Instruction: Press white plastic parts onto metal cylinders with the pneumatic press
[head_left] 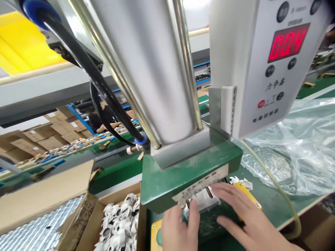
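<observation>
A pneumatic press with a green head (192, 170) and a grey cylinder (154, 69) stands before me. Under the head's front edge is a white block-like piece (204, 201) with a dark slot. My left hand (180, 225), slightly blurred, has its fingers bent at the block's left end, closed around a small white part (186, 210) that is mostly hidden. My right hand (243, 212) is open, fingers apart, with the fingertips at the block's right end. Yellow button boxes (156, 233) flank the press; the right yellow box (248, 196) is partly covered by my hand.
A control box (259, 83) with a red display hangs at right, above clear plastic sheeting (295, 150). At left are a carton of white plastic parts (119, 223) and a carton of metal tubes (34, 226). A person (104, 116) sits beyond the conveyor. A hose (272, 177) crosses the bench.
</observation>
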A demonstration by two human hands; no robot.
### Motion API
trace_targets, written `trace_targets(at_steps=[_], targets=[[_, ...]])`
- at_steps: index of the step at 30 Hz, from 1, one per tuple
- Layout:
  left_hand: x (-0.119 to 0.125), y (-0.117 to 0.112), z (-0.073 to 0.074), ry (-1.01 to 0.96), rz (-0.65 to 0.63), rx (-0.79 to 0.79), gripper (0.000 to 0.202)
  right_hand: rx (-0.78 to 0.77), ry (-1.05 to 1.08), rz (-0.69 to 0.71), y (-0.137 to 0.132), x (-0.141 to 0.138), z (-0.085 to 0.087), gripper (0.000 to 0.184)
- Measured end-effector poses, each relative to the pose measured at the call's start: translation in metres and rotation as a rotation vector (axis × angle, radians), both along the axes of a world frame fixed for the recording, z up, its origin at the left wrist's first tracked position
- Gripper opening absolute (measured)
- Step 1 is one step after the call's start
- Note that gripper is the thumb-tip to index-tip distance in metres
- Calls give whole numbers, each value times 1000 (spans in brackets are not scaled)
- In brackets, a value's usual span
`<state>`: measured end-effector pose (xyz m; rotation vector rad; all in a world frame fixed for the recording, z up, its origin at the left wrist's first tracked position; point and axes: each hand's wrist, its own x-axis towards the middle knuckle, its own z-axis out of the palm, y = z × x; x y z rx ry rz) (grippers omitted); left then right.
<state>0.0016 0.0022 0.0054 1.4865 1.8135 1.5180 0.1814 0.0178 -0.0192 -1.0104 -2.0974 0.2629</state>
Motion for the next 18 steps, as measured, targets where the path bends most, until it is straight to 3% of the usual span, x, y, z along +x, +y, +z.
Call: trace_targets(at_steps=[2,6,10,14,18], targets=[[-1,9,6,207,0,59,10,-76,63,-96,-2,14,-5,43],[5,19,7,226,-64,84,14,-239,162,-199,-9,44,-22,39],[7,20,4,295,-82,33,19,-319,177,-170,-16,65,-43,42],[-1,18,-5,426,-86,64,25,-299,129,-165,-17,72,-51,42],[-40,1,-28,624,37,157,25,-150,17,-228,-14,76,-47,42]])
